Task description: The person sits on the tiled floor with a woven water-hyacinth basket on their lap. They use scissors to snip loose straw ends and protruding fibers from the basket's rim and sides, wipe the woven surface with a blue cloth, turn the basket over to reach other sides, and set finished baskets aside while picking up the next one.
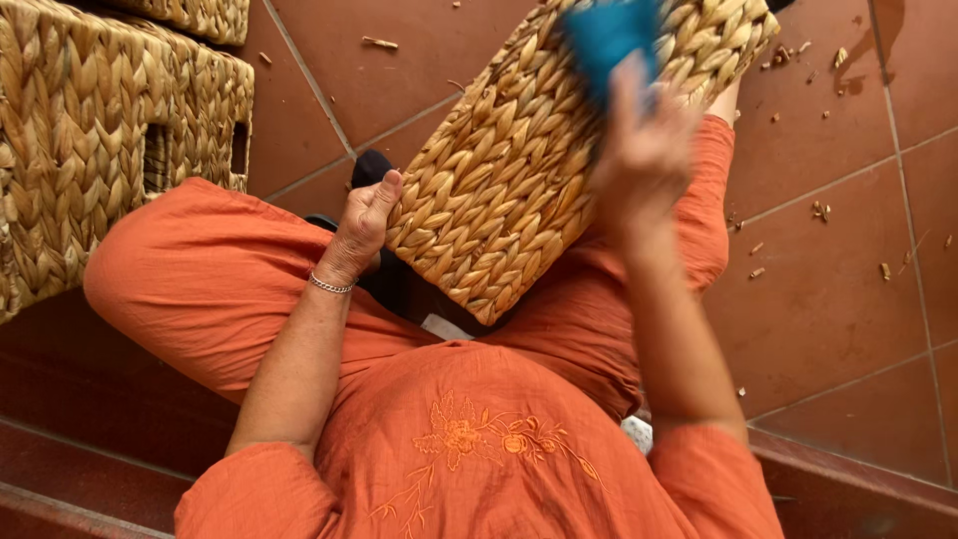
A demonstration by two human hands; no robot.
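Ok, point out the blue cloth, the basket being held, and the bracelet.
blue cloth (611, 35): head view, middle of the blurred cloth above the right hand's fingers.
basket (499, 190): head view, woven face of its tilted side.
bracelet (330, 285): head view, chain on the left wrist.

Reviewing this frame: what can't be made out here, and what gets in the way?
- Blue object in the right hand, head view: motion blur hides its kind, and the top edge crops it.
- Right hand's grip: fingers smeared by blur.
- Woven basket interior: only its outer face shows.
- Left hand fingers: hidden behind the basket edge.
- Second basket: cut off by the left edge.
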